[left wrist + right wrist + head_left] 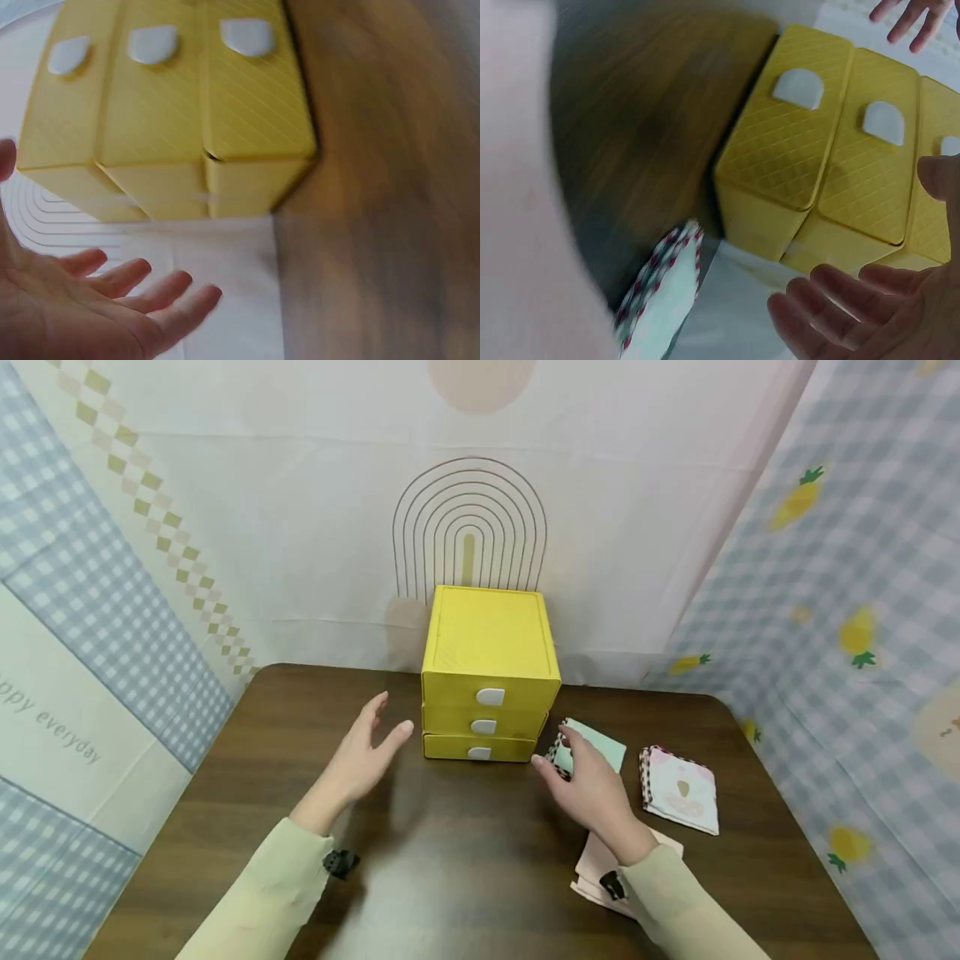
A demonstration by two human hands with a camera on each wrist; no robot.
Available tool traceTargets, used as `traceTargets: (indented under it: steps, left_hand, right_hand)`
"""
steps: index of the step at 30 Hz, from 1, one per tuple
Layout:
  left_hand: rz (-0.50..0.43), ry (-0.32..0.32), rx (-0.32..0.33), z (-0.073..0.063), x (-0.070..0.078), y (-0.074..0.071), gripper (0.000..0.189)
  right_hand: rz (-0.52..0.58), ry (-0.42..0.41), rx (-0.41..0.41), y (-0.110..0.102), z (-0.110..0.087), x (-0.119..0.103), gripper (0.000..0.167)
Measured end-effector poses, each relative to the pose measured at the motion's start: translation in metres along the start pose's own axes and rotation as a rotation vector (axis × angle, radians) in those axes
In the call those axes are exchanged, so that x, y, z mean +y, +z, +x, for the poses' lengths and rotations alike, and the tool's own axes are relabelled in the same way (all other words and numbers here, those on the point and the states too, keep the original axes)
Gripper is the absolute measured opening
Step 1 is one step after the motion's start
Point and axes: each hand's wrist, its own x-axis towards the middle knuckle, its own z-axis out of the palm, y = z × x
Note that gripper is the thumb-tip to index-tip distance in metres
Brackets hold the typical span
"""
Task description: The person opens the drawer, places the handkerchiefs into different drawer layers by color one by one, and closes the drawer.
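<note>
A yellow three-drawer box (491, 635) with white half-round handles stands at the back of the brown table, its drawers pushed in. My left hand (358, 760) is held in the air left of the box, fingers spread and nothing in them. On the other side, my right hand (588, 785) hovers with thumb and fingers apart, also holding nothing. Beneath its fingers lies a folded mint cloth (606, 745) with a checked edge. A folded pink cloth (592, 860) is partly hidden under my right wrist. Both palms face the box in the wrist views.
Right of my right hand, a folded white and pink cloth (682, 789) lies on the table (450, 860). A white patterned curtain (315, 527) hangs close behind the box. Blue checked fabric (825, 568) closes off the right side, with more on the left.
</note>
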Motion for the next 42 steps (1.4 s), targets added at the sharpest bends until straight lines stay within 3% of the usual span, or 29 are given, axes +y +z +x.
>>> traceTargets:
  steps: [3, 5, 14, 19, 25, 26, 32, 42]
  left_hand:
    - [-0.161, 0.030, 0.018, 0.009, 0.013, 0.001, 0.074]
    - [-0.220, 0.039, 0.025, 0.014, 0.021, 0.002, 0.071]
    - [-0.329, 0.116, 0.055, 0.040, 0.052, 0.011, 0.063]
    - [-0.378, 0.101, 0.055, 0.046, 0.066, 0.014, 0.060]
    - [-0.392, 0.014, 0.049, 0.059, 0.074, 0.008, 0.061]
    - [-0.392, 0.010, 0.057, 0.064, 0.070, 0.009, 0.062]
    - [-0.481, -0.046, 0.075, 0.069, 0.060, 0.008, 0.062]
    - [-0.675, -0.107, 0.014, 0.072, 0.057, 0.011, 0.060]
  right_hand:
    - [0.145, 0.030, -0.018, 0.000, 0.001, -0.011, 0.081]
    - [0.260, 0.056, -0.037, 0.001, 0.002, -0.018, 0.077]
    - [0.845, 0.139, -0.166, 0.007, 0.017, -0.048, 0.060]
    - [1.044, 0.208, -0.205, 0.013, 0.024, -0.064, 0.067]
    - [1.186, 0.254, -0.285, 0.019, 0.037, -0.080, 0.074]
    - [1.205, 0.271, -0.282, 0.020, 0.040, -0.083, 0.075]
    - [1.223, 0.357, -0.172, 0.028, 0.047, -0.098, 0.070]
    - [1.232, 0.474, -0.051, 0.028, 0.054, -0.102, 0.063]
